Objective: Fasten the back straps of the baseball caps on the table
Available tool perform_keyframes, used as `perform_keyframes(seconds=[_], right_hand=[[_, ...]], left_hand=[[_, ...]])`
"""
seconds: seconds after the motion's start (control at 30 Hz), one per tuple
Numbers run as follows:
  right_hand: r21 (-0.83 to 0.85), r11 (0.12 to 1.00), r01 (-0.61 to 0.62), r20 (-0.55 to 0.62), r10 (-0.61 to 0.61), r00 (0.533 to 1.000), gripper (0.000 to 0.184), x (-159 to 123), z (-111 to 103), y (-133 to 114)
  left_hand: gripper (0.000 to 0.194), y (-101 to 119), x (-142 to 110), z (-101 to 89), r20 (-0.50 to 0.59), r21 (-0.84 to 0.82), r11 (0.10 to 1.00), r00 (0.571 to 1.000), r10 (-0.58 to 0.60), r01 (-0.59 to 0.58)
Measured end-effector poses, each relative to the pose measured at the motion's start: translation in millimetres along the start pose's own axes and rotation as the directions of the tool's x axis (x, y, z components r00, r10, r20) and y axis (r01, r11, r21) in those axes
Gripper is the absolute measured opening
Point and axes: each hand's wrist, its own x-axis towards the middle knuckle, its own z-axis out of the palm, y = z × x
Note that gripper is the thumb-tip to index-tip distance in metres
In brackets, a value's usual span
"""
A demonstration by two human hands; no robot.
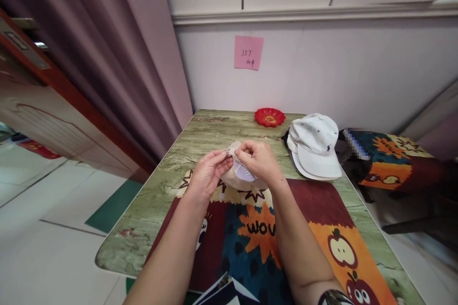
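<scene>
A beige cap [240, 183] is held just above the table, its opening and pale lilac inside partly showing. The fingers of my left hand [209, 171] pinch one end of the cap's narrow strap. On the other side, my right hand [263, 162] grips the strap with thumb and forefinger, close to the left fingertips. My hands cover much of the cap, and the fastening is too small to make out.
Stacked white caps [317, 145] sit at the table's right edge. A red scalloped dish [270, 117] stands near the wall. A colourful mat [243, 243] lies under my arms on the wood-patterned table [132, 228]. Rightward is a covered stool [393, 162]; a curtain [143, 57] hangs left.
</scene>
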Motion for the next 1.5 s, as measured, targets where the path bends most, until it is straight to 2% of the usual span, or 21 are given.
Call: perform_keyframes(seconds=[0.2, 0.53, 0.83, 0.97, 1.1, 1.5], right_hand=[[-0.014, 1.000, -0.007, -0.022, 0.007, 1.000, 0.015, -0.2, -1.3, 0.0], [-0.021, 1.000, 0.000, 0.055, 0.001, 0.999, 0.016, -0.2, -4.0, -1.8], [-0.037, 0.998, 0.043, 0.102, -0.039, 0.994, 0.017, -0.3, -8.2, -3.6], [-0.035, 0.999, 0.007, 0.136, -0.002, 0.991, 0.019, -2.6, -14.3, -3.2], [0.039, 0.997, -0.065, 0.175, 0.057, 0.983, 0.014, -5.0, -22.5, 1.4], [-0.001, 0.998, -0.055, 0.140, 0.055, 0.989, 0.009, -4.3, -19.9, 1.3]], left_hand=[[0.006, 1.6, -3.6, 1.8, -0.024, 0.022, 1.000, 1.000, 0.017, -0.016], [0.018, 4.0, -3.2, 4.2, 0.005, 0.096, 0.992, 0.997, 0.081, -0.082], [0.027, -2.3, -3.9, 4.1, 0.034, 0.194, 0.974, 0.994, 0.108, -0.112], [0.028, -2.1, -4.0, 5.3, 0.030, 0.222, 0.967, 0.992, 0.124, -0.128], [0.028, 0.9, -5.7, 6.3, 0.033, 0.230, 0.964, 0.991, 0.132, -0.136], [0.024, 0.9, -11.3, 8.2, 0.049, 0.231, 0.968, 0.995, 0.086, -0.096]])
